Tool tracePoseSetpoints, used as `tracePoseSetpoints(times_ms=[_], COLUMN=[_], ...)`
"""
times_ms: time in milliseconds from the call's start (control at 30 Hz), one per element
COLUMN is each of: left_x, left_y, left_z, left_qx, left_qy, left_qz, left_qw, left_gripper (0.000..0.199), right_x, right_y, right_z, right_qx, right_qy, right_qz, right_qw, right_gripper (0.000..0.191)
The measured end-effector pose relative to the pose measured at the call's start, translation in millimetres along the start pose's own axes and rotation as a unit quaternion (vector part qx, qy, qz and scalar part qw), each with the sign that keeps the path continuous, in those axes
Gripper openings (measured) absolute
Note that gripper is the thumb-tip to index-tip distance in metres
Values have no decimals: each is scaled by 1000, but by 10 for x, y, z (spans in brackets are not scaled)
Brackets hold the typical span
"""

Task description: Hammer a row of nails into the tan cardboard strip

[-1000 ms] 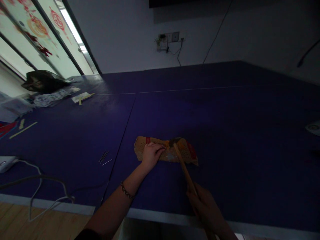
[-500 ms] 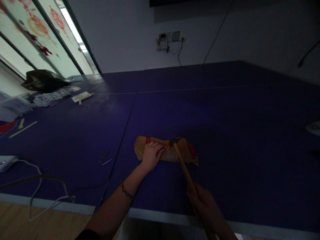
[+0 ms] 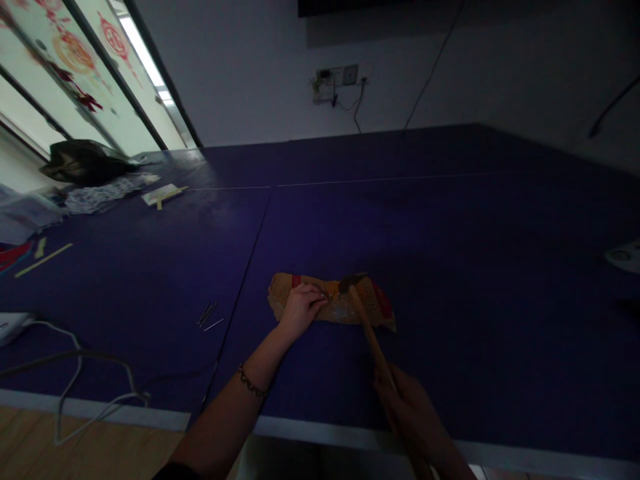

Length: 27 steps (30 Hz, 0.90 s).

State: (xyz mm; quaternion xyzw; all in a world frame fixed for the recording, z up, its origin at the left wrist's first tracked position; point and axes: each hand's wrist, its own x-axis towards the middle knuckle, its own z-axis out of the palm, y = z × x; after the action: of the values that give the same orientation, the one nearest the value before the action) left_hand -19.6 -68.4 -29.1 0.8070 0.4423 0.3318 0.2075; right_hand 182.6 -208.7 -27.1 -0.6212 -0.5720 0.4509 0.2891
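Observation:
A worn piece of brown cardboard (image 3: 281,293) with red bands and many small marks lies flat on the dark blue table (image 3: 430,240). My left hand (image 3: 302,309) rests on its left half, thumb and fingers pinched together; what is between the fingertips is too small and dark to make out. In my right hand (image 3: 407,403), the fingers wrap round the wooden handle of a hammer (image 3: 371,333). Its dark head is over the cardboard, just right of my left fingertips. Several thin nails (image 3: 207,315) lie on the table to the left.
A white power strip (image 3: 15,327) with loose cables sits at the left edge. Farther back are yellow strips (image 3: 44,260), a small white block (image 3: 160,195) and a black bag (image 3: 85,161). A pale object (image 3: 625,256) is at the far right. Wall sockets (image 3: 343,75) are behind the table.
The hammer and both hands stay in nearly the same place over the cardboard. The whole view has shifted very slightly.

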Motion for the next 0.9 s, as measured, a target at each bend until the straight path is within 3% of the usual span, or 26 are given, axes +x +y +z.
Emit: tracePoseSetpoints(times_ms=[200,400,667,900], left_x=[15,21,19,28], left_y=[-1,-8,-9,19], left_z=[14,26,34,24], left_qx=[24,32,37,40], left_qy=[-14,-23,-27,-36], left_qz=[0,3,-8,-11], left_qw=[1000,999,999,998], left_gripper=[12,14,19,18], right_x=[-85,-330,-320,-330], right_y=[-45,-178,-399,-413], right_z=[-23,37,353,370], right_qx=[67,34,-26,-34], right_qy=[23,69,44,49], right_qz=[23,5,7,21], right_qw=[997,997,999,998], right_gripper=[28,31,24,26])
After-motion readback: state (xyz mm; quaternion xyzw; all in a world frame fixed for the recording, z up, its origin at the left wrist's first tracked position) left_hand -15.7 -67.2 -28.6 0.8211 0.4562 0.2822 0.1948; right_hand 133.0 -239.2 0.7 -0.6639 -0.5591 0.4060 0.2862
